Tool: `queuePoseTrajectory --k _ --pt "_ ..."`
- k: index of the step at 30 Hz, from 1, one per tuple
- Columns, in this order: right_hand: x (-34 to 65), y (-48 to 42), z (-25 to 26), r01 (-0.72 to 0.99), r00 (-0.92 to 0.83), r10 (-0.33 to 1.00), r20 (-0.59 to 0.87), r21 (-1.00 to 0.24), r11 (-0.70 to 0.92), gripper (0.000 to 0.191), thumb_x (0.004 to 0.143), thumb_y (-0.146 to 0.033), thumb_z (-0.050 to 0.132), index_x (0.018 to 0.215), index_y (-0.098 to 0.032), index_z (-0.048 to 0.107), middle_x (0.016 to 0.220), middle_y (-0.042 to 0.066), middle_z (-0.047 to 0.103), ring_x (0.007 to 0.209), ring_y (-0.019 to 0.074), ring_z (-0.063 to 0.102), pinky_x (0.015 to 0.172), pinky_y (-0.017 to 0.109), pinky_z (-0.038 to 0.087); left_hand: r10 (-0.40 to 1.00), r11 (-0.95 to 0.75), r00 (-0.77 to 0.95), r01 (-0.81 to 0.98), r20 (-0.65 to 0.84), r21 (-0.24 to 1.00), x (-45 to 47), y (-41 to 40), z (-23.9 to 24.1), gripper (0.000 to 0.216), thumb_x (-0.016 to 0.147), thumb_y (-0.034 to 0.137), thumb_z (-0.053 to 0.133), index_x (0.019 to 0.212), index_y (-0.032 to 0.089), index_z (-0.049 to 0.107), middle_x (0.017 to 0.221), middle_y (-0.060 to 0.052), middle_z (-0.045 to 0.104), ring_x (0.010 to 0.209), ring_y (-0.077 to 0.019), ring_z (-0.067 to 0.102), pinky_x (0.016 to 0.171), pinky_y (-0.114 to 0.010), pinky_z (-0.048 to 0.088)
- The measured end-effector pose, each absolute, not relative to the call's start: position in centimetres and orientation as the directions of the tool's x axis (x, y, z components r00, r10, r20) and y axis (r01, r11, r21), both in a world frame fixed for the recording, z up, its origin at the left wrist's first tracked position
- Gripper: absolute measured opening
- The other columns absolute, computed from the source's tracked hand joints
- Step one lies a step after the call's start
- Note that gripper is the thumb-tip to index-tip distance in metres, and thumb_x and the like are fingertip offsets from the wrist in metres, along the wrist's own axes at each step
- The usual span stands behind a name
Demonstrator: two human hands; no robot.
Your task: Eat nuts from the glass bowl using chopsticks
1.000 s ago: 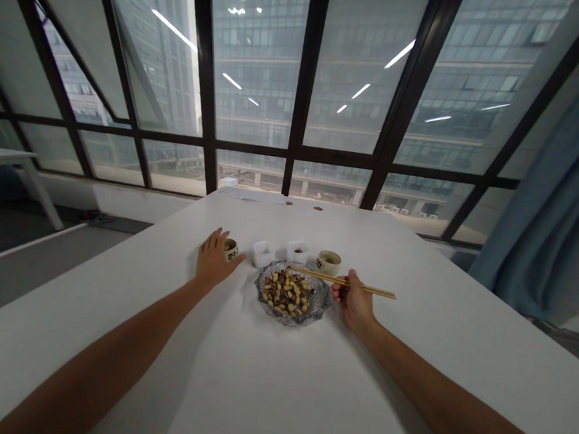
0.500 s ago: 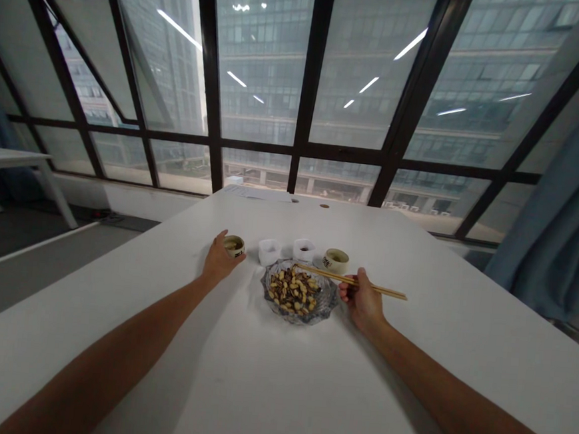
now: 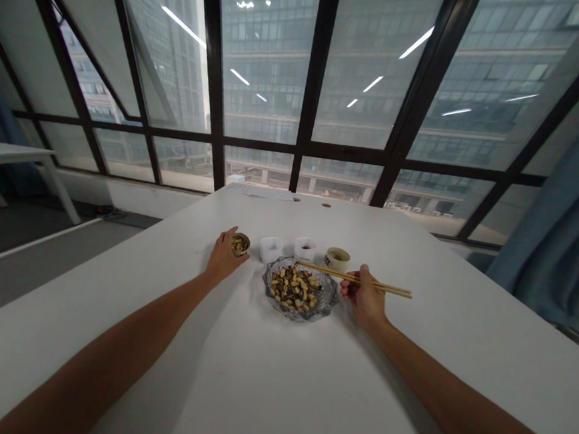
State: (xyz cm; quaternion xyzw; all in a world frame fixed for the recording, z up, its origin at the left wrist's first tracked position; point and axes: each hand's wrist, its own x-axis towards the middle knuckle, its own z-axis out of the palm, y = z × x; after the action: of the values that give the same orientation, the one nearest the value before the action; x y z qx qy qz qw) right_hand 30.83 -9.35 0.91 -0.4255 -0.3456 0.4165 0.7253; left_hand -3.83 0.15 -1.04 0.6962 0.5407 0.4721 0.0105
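My left hand [image 3: 226, 255] is closed around the side of a small ceramic cup [image 3: 240, 253], which tips toward me and shows small yellowish-brown pieces inside. In my right hand [image 3: 363, 296] is a pair of wooden chopsticks [image 3: 389, 288], pointing left over the far rim of a clear glass dish [image 3: 327, 303]. Nothing shows between their tips. A pile of mixed pale and dark nuts or seeds [image 3: 294, 289] lies in the dish. Just beyond it stands a second ceramic cup [image 3: 337, 259], close to my right hand.
Two small white containers, a left one [image 3: 269, 250] and a right one [image 3: 304, 248] with something dark inside, stand behind the glass dish on the white table [image 3: 256, 388]. Papers [image 3: 266, 193] lie at its far end, near the windows. Another table [image 3: 14, 153] is at left.
The ceramic cup in my left hand has tilted toward me, so its contents now show. My right hand and the chopsticks hold nearly the same place. The whole view has shifted slightly.
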Motion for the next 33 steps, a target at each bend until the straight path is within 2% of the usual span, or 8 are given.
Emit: queuePoseTrajectory --k 11,14,16,18,21,26,29,33 --pt "31.5 -8.9 1.2 -0.343 0.411 0.906 0.097 -0.905 0.253 0.047 0.083 -0.064 0.068 0.070 -0.021 0.056 0.049 0.001 0.062 0.038 0.0133 0.055 0.033 0.023 0.041 0.809 -0.326 -0.145 0.696 0.570 0.640 -4.6 1.6 -2.1 0.078 0.071 0.037 0.080 0.138 0.023 0.044 0.132 -0.014 0.058 0.124 -0.0293 0.057 0.108 -0.049 0.046" --pt "31.9 -8.5 1.6 -0.348 0.414 0.904 0.101 -0.901 0.260 0.048 0.082 -0.066 0.068 0.071 -0.021 0.055 0.049 0.001 0.062 0.037 0.0133 0.055 0.032 0.023 0.041 0.814 -0.272 -0.148 0.758 0.562 0.593 -4.2 1.4 -0.8 0.085 0.069 0.043 0.082 0.140 0.020 0.042 0.136 -0.017 0.057 0.128 -0.0336 0.054 0.109 -0.051 0.044" --pt "32.3 -8.1 2.1 -0.342 0.431 0.893 0.129 -0.892 0.294 0.050 0.081 -0.068 0.068 0.071 -0.020 0.055 0.049 0.001 0.061 0.037 0.0132 0.055 0.032 0.023 0.040 0.777 -0.299 -0.091 0.817 0.623 0.493 -2.9 1.1 0.8 0.086 0.071 0.049 0.080 0.141 0.016 0.043 0.142 -0.020 0.053 0.135 -0.0385 0.047 0.112 -0.055 0.040" --pt "32.8 -7.8 2.5 -0.325 0.475 0.864 0.166 -0.879 0.348 0.052 0.080 -0.069 0.068 0.071 -0.020 0.055 0.049 0.000 0.062 0.037 0.0129 0.055 0.033 0.023 0.041 0.739 -0.415 0.071 0.831 0.670 0.370 -0.4 0.8 2.6 0.080 0.078 0.052 0.075 0.143 0.016 0.043 0.144 -0.020 0.052 0.137 -0.0378 0.045 0.116 -0.054 0.035" --pt "33.5 -7.4 3.0 -0.267 0.548 0.802 0.239 -0.859 0.438 0.054 0.077 -0.072 0.068 0.071 -0.019 0.056 0.050 0.000 0.063 0.037 0.0124 0.055 0.034 0.023 0.042 0.729 -0.565 0.319 0.780 0.605 0.270 4.7 1.1 4.6 0.070 0.085 0.051 0.067 0.142 0.016 0.046 0.141 -0.018 0.057 0.135 -0.0351 0.049 0.116 -0.051 0.033" --pt "34.1 -7.5 3.1 -0.182 0.584 0.743 0.327 -0.840 0.512 0.060 0.070 -0.077 0.071 0.072 -0.018 0.059 0.051 0.001 0.065 0.038 0.0127 0.057 0.034 0.023 0.044 0.824 -0.545 0.451 0.796 0.342 0.263 11.1 2.8 5.7 0.075 0.085 0.050 0.065 0.145 0.014 0.040 0.135 -0.021 0.062 0.132 -0.0374 0.054 0.117 -0.058 0.026" --pt "33.7 -7.8 3.3 -0.168 0.593 0.735 0.329 -0.842 0.513 0.062 0.069 -0.078 0.070 0.071 -0.018 0.059 0.051 0.001 0.064 0.038 0.0127 0.057 0.034 0.023 0.044 0.873 -0.485 0.438 0.826 0.214 0.286 11.9 3.5 5.7 0.076 0.083 0.045 0.067 0.146 0.013 0.038 0.129 -0.020 0.067 0.127 -0.0370 0.059 0.113 -0.056 0.033" --pt "32.8 -8.4 3.7 -0.092 0.572 0.723 0.387 -0.845 0.526 0.062 0.074 -0.079 0.065 0.072 -0.018 0.059 0.052 0.001 0.065 0.039 0.0132 0.058 0.037 0.024 0.047 0.775 -0.627 0.534 0.716 0.337 0.307 11.1 3.8 5.7 0.081 0.074 0.030 0.077 0.144 0.014 0.040 0.131 -0.019 0.065 0.124 -0.0339 0.062 0.106 -0.045 0.045"
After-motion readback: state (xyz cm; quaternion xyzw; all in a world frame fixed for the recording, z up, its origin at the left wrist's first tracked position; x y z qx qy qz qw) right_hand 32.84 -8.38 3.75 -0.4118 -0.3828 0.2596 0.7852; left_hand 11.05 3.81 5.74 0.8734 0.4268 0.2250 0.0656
